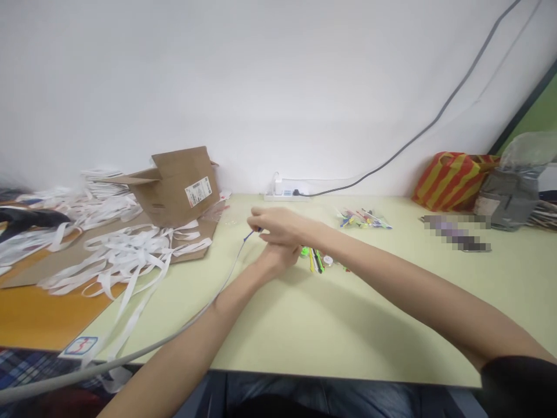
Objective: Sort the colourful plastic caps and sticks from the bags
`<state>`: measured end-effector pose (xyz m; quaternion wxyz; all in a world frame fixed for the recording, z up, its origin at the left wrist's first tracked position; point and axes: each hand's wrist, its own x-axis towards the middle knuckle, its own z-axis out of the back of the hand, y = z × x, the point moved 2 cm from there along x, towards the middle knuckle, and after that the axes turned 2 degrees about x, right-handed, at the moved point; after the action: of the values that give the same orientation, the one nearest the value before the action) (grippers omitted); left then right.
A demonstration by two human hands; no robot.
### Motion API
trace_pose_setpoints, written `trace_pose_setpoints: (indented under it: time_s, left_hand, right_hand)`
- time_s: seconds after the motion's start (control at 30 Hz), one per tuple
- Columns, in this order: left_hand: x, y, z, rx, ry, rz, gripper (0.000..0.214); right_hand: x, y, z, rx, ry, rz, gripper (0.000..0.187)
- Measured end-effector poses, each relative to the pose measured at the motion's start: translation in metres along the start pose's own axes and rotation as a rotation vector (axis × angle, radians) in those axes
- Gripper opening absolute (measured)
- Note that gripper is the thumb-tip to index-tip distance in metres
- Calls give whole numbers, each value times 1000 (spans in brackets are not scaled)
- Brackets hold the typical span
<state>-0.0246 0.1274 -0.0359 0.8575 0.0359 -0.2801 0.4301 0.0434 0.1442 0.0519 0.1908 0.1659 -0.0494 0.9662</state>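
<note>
My right hand reaches across the top of my left hand, the two touching above the table. The fingers of my right hand are curled closed on a thin blue cord. From there a grey cord runs down past my left forearm to the lower left. My left hand is also closed, but its fingers are mostly hidden, as is anything in them. Just right of the hands lie yellow, black and green strips, a bright green piece and a small round clear-white piece.
A pale green table spreads below. White straps lie in loops on flat cardboard at left, near an open cardboard box. Behind stands a power strip. Coloured pieces, a striped bag and a grey bag are at right.
</note>
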Motion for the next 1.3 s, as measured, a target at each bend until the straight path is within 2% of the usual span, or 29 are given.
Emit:
trace_pose_setpoints:
  time_s: [0.1, 0.17, 0.2, 0.3, 0.4, 0.53, 0.7, 0.97, 1.03, 1.13, 1.3]
  left_hand:
    - [6, -2, 7, 17, -47, 1, 33]
    - [9, -4, 11, 15, -54, -24, 29]
    - [9, -6, 13, 10, -49, -36, 29]
    - [9, -11, 16, -40, -18, -67, 27]
    - [8, -18, 17, -114, 13, -116, 20]
    - [7, -28, 17, -138, 38, -166, 20]
    - [6, -40, 11, -107, 81, -183, 25]
    - [5, -39, 13, -96, -70, -173, 22]
    - [5, -40, 14, -99, -95, -178, 20]
    - [5, -42, 14, -86, -54, -224, 13]
    - [5, -46, 15, -133, -11, -247, 15]
  right_hand:
    - [-43, 0, 29, 52, -241, -130, 11]
    - [-81, 3, 31, 200, -421, -252, 10]
    - [-100, 4, 27, 269, -489, -310, 7]
    - [-147, 9, 3, 423, -579, -471, 5]
    - [-169, 11, -15, 511, -626, -581, 10]
    - [-168, 7, -22, 631, -714, -642, 22]
    - [-164, -1, -32, 810, -691, -634, 33]
    - [-168, -2, -28, 1111, -699, -567, 36]
    - [-167, 0, -27, 1130, -666, -536, 31]
    - [-167, 2, -27, 1094, -581, -530, 23]
    - [-169, 1, -27, 1064, -599, -579, 33]
